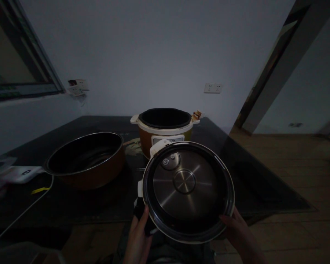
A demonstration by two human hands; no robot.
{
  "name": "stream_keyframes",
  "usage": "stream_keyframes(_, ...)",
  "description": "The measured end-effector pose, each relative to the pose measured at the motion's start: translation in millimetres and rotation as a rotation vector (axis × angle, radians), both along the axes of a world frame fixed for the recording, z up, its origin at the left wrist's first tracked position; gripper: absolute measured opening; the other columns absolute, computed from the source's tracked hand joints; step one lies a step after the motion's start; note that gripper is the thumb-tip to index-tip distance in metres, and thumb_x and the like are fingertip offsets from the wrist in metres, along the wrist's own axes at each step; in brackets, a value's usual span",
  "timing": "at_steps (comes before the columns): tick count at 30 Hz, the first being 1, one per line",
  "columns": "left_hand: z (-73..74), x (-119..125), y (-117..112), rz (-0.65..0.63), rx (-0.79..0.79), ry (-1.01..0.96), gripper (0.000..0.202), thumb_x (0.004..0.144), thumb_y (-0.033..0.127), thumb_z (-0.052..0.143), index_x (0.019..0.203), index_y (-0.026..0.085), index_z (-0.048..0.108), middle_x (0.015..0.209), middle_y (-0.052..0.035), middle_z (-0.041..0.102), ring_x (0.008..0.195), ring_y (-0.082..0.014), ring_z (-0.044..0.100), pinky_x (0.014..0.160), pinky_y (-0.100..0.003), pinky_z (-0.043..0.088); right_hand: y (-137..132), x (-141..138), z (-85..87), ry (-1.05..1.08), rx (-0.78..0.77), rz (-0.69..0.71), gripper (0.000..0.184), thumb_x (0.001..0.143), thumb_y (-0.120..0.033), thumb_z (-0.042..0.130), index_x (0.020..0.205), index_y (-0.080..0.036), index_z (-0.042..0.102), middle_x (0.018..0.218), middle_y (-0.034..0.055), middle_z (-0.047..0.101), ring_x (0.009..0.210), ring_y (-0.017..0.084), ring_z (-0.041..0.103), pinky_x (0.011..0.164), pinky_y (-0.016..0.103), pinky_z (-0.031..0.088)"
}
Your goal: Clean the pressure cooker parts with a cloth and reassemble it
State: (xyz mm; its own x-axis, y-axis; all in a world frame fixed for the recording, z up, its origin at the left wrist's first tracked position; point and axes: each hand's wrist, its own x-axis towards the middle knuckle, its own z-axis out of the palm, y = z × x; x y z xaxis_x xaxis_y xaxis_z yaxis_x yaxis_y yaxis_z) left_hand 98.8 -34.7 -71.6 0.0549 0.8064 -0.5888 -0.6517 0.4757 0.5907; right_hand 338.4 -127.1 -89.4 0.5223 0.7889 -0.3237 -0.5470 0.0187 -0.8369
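Observation:
Between my hands is a round pressure cooker lid (203, 194), tilted so that its metal underside with a small valve faces me. My left hand (139, 234) grips the lower left rim, thumb on the edge, beside a black part that I cannot make out. At the lower right, my right hand (236, 231) has its thumb over the rim and its other fingers hidden behind. Beyond the lid stands the electric pressure cooker (165, 128), uncovered, with a dark interior. The lid covers part of its front.
A wide brown pot (96, 176) with a dark inside stands on the dark table (121, 216) at the left. Near it lie a white power strip (23, 174), a cable and a plastic bag. Wall sockets (213, 88) are behind. The table's right edge borders the wooden floor.

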Motion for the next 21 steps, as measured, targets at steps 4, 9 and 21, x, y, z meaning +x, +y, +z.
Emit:
stream_keyframes(4,-1.7,-0.7,0.0,-0.007,0.011,0.005,0.035,0.091,0.016,0.06,0.126,0.022,0.059,0.11,-0.0055,0.074,0.098,-0.0191,0.071,0.097,-0.036,0.052,-0.9,-1.4,3.2,0.026,-0.005,-0.002,0.066,0.054,-0.021,0.079,0.118,-0.031,0.064,0.095,0.0032,0.075,0.072,0.025,0.069,0.069,0.042,0.053)
stream_keyframes(9,-1.2,0.0,-0.6,-0.021,0.012,-0.006,0.038,0.09,0.017,0.061,0.128,0.02,0.057,0.111,-0.0086,0.073,0.101,-0.0224,0.07,0.098,-0.039,0.051,5.7,-12.5,5.2,0.048,-0.063,-0.096,0.057,0.054,-0.025,0.079,0.11,-0.028,0.068,0.083,0.0019,0.075,0.064,0.023,0.067,0.058,0.035,0.052)
stream_keyframes(21,4.1,-0.7,-2.6,-0.049,0.008,0.008,0.036,0.091,0.02,0.06,0.127,0.021,0.058,0.113,-0.0092,0.073,0.107,-0.0243,0.068,0.1,-0.041,0.049,25.9,-34.7,-5.1,-0.149,-0.025,-0.444,0.065,0.068,-0.04,0.072,0.131,-0.032,0.057,0.126,0.001,0.065,0.121,0.029,0.057,0.097,0.042,0.049)
